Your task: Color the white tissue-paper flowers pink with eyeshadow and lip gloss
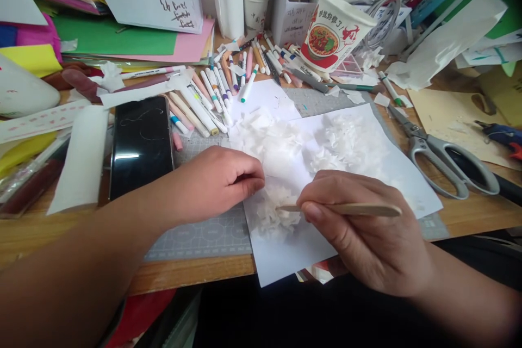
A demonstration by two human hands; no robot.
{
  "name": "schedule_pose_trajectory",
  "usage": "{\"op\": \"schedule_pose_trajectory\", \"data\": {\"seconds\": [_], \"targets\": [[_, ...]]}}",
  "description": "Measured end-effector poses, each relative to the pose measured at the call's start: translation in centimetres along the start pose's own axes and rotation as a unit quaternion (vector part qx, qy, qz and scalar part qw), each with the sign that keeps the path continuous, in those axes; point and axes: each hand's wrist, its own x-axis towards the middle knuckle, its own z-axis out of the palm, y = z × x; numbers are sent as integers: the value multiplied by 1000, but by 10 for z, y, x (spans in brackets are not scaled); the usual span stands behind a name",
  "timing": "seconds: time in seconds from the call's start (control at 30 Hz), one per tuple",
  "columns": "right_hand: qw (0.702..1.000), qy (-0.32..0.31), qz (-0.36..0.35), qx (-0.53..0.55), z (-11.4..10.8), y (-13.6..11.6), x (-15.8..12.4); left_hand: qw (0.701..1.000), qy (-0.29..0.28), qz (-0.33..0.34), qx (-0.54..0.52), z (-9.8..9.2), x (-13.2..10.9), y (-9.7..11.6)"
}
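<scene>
A thin wooden stick point(354, 209) lies in the grip of my right hand point(367, 234), its left tip touching a small clump of crumpled white tissue point(275, 215). My left hand point(228, 179) is beside that clump with fingers curled and pressed together; whatever they pinch cannot be made out. Beneath the tissue lies a sheet of white paper point(408, 174). Farther back on it sit a larger pile of white tissue pieces point(269, 138) and a ruffled tissue clump point(350, 138), partly hidden by my right hand.
A black phone point(141, 147) lies left of the paper on a grey cutting mat point(196, 234). Grey-handled scissors point(444, 160) are at the right. Many markers point(220, 87) are scattered behind, near a paper cup point(330, 32). White strips and coloured paper point(114, 35) crowd the left.
</scene>
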Motion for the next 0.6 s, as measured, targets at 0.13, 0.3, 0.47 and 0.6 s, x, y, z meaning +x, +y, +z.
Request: {"op": "schedule_pose_trajectory", "data": {"seconds": [0.13,0.3,0.47,0.6], "targets": [[998,-28,-35,-39,1,-1,1,1000,-6,9,7,0,0,0],[1000,-1,-12,-10,-1,3,-1,1000,-3,11,18,1,2,-1],[987,129,41,91,-16,2,-12,999,-8,-10,31,1,3,-1],[983,141,77,86,-20,2,-17,1000,-10,-17,16,1,2,-2]]}}
